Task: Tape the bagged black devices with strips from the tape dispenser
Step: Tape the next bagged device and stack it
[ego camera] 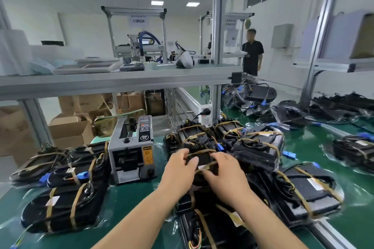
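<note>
**Both hands press a tape strip onto a bagged device**

The left hand (179,170) and the right hand (224,176) lie together on one bagged black device (202,160), which rests on the green desk (129,198) directly in front of the person, on top of other bagged units. The fingers of both hands are bent and pressed down on the bag. It seems they pinch and smooth a brown tape strip (204,167) across it, but if the strip is fully stuck I cannot tell.

The tape dispenser (132,147) stands just beside the left hand, on its left side, near enough to take the next strip.

I judge the device to be stiff and rather heavy, while the clear bag around it is thin, soft and slippery. So it is better to hold the hard body through the plastic, at its edges, and not by the loose film or the cables. Already taped devices (62,206) lie on the left and the right.
</note>
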Demonstrator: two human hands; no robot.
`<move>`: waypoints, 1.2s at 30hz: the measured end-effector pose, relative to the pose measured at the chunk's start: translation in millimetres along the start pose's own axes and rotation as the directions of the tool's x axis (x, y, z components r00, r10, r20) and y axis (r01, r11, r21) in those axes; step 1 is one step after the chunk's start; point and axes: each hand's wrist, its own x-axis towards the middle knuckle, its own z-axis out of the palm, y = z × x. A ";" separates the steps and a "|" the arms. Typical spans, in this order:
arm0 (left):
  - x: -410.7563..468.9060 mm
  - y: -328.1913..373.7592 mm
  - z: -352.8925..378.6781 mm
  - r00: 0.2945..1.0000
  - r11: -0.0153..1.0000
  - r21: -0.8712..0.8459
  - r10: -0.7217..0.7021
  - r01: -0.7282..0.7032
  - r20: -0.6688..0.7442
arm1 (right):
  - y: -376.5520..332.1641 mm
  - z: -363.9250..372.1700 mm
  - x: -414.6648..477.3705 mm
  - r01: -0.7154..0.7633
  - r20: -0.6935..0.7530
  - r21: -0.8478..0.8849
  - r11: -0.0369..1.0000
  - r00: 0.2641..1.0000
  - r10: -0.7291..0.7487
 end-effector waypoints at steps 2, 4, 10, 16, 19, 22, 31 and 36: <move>14.6 3.6 4.3 1.000 0.998 0.057 -0.019 0.019 0.000 | 6.9 8.5 -2.2 0.007 0.070 -0.019 1.000 0.998 -0.005; 27.7 4.5 9.3 0.999 0.994 0.094 -0.051 0.051 -0.002 | 10.7 15.0 -3.7 0.019 0.145 -0.041 0.999 0.989 -0.012; 49.6 -4.6 21.7 0.976 0.948 0.245 -0.215 0.204 0.021 | 20.0 26.4 -0.3 0.115 0.187 -0.129 0.985 0.978 -0.090; 48.9 -11.2 8.4 0.977 0.971 0.102 -0.215 0.215 -0.004 | 28.1 7.0 -9.3 0.252 0.176 -0.019 0.968 0.953 -0.245; 43.5 -14.5 -22.9 0.980 0.980 0.045 -0.197 0.195 0.030 | 22.5 -22.5 -19.4 0.398 0.220 0.085 0.913 0.887 -0.407; 34.5 -24.5 -65.2 0.980 0.986 0.041 -0.163 0.159 0.116 | 2.4 -50.7 -27.8 0.590 0.270 0.155 0.792 0.746 -0.609; -40.6 -51.9 -118.0 0.963 0.955 -0.278 -0.028 0.105 0.268 | -79.7 -55.5 -23.0 0.777 0.360 0.200 0.597 0.509 -0.782; -75.2 -89.0 -94.6 0.912 0.304 -0.898 -0.355 0.320 0.205 | -84.2 -35.0 -31.6 0.219 0.232 0.602 0.768 0.872 -0.430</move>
